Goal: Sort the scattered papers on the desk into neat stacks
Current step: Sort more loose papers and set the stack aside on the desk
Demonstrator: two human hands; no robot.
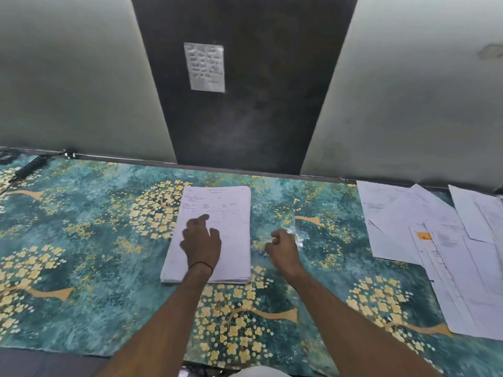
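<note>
The stack (pixel 234 213) was pressed flat by the spread left hand (pixel 201 240), seemingly to steady it, while the right hand (pixel 283 248) was held loosely curled, empty, beside it, and loose papers (pixel 435 240) were scattered well right of it.

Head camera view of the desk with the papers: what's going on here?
A person is sorting papers on a desk covered in a teal flowered cloth. The left hand rests with fingers spread on a neat stack in the middle. The right hand is just beside it, loosely curled and holding nothing. The loose sheets at the right end lie overlapping and askew, not yet stacked.
</note>
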